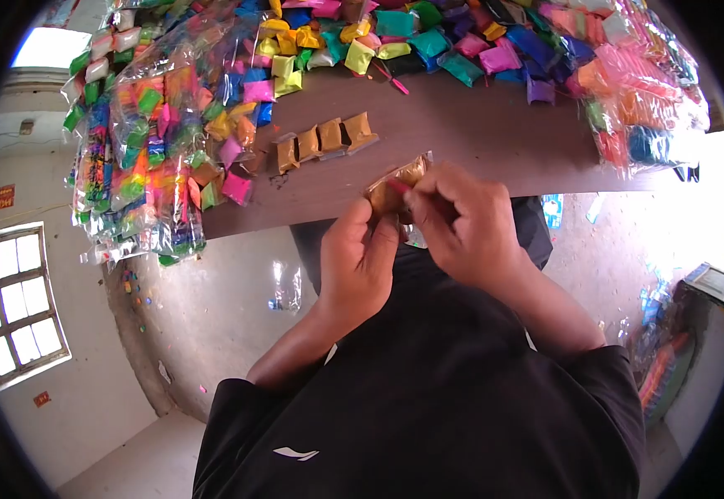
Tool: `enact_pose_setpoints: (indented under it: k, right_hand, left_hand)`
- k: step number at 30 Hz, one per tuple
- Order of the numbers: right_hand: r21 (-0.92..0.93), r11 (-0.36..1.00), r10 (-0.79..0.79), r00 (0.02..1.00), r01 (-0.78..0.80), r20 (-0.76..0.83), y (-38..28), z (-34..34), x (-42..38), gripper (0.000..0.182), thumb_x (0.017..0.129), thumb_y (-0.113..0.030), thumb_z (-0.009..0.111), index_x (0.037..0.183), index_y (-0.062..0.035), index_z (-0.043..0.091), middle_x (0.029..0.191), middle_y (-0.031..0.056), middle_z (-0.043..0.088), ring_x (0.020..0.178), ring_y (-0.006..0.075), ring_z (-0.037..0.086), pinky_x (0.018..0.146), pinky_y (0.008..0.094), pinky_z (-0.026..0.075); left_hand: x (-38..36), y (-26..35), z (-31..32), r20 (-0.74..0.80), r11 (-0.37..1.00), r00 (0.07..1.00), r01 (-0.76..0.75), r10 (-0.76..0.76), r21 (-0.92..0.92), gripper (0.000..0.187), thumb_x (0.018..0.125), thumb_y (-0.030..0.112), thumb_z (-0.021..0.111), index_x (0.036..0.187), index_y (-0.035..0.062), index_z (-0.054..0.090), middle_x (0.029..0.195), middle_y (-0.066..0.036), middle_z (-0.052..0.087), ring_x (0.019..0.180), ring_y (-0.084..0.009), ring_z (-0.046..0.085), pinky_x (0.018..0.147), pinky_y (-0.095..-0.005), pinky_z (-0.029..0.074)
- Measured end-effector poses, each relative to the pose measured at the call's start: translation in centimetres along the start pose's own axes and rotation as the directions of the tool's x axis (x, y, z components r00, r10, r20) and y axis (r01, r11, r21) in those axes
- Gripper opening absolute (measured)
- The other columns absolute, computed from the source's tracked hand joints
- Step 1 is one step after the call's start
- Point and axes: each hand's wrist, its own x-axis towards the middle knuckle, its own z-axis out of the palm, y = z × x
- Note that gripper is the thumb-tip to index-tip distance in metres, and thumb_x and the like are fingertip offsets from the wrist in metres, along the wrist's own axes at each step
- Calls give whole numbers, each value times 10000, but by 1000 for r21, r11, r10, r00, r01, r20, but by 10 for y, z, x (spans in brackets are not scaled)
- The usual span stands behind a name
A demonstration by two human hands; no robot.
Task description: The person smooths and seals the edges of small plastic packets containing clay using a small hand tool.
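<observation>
Both my hands meet over the near edge of the brown table (495,125). My left hand (358,258) is closed on the left end of a golden-brown packet (385,196) in clear film. Fingers of my right hand (466,218) are pinched at the packet's right side, around a small pink-red thing (398,186) whose shape I cannot make out. Beyond my left hand, several similar golden-brown packets (329,136) lie side by side in a slanting row.
Many small colourful packets (462,66) line the far side of the table. Clear bags of colourful packets (141,158) are heaped at the left, and more bags (640,100) at the right. Below the table edge, clear film (285,287) lies on the floor.
</observation>
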Motion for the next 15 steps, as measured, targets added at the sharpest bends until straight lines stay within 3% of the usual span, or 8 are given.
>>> enact_pose_setpoints:
  k: [1, 3, 5, 7, 9, 11, 15]
  right_hand:
    - [-5, 996, -87, 995, 87, 39, 1, 1, -2, 129, 883, -30, 716, 824, -19, 602, 673, 145, 651, 593, 348, 665, 529, 393, 494]
    - [-10, 986, -167, 983, 169, 78, 2, 0, -2, 132, 880, -29, 719, 823, -19, 600, 678, 144, 654, 599, 346, 669, 529, 392, 495]
    - [-41, 999, 9, 1000, -10, -10, 4, 0, 4, 127, 878, -29, 720, 829, -14, 603, 701, 159, 657, 610, 357, 660, 541, 385, 496]
    - [9, 1000, -4, 1000, 4, 5, 5, -2, 4, 116, 884, -23, 712, 841, -7, 605, 720, 168, 656, 616, 333, 662, 555, 370, 497]
    - [60, 998, -13, 1000, 11, 24, 4, -1, 1, 105, 890, -18, 704, 853, 0, 607, 739, 177, 654, 622, 310, 665, 569, 355, 498]
    - [209, 968, 127, 989, -141, 81, 6, 4, -4, 99, 914, -15, 690, 868, 15, 608, 766, 150, 662, 651, 193, 662, 597, 325, 495]
    - [262, 935, 210, 968, -239, 135, 2, 7, -8, 95, 940, -12, 677, 911, 28, 596, 782, 111, 669, 713, 105, 636, 617, 296, 498]
  left_hand:
    - [0, -1, 0, 11, 1000, 1000, 3, -3, -2, 263, 1050, 9, 484, 1284, -53, 585, 1175, -46, 644, 1067, -78, 570, 946, -251, 469]
    - [4, 1, -1, 24, 999, 1000, 3, -4, 32, 267, 1043, 5, 485, 1290, -48, 572, 1170, -51, 648, 1046, -77, 575, 923, -247, 474]
    - [5, 4, 1, 33, 998, 999, -1, -1, 67, 272, 1037, 1, 486, 1296, -43, 559, 1165, -56, 652, 1026, -76, 579, 900, -242, 478]
    - [6, 5, 7, -83, 998, 996, -49, 46, -40, 290, 1038, 12, 501, 1326, -28, 517, 1154, -68, 652, 963, -70, 580, 840, -233, 486]
    - [5, -2, -2, -89, 998, 995, -53, 51, -24, 332, 1032, 3, 520, 1357, -39, 465, 1185, -86, 633, 983, -87, 597, 853, -241, 494]
    - [6, -7, -5, -92, 998, 994, -63, 62, -9, 386, 1025, -5, 538, 1388, -50, 414, 1215, -104, 613, 1004, -104, 613, 867, -250, 502]
    - [8, -6, 6, -161, 986, 984, -97, 75, -135, 374, 1023, 46, 600, 1361, -58, 480, 1158, -94, 636, 1009, -105, 614, 874, -259, 509]
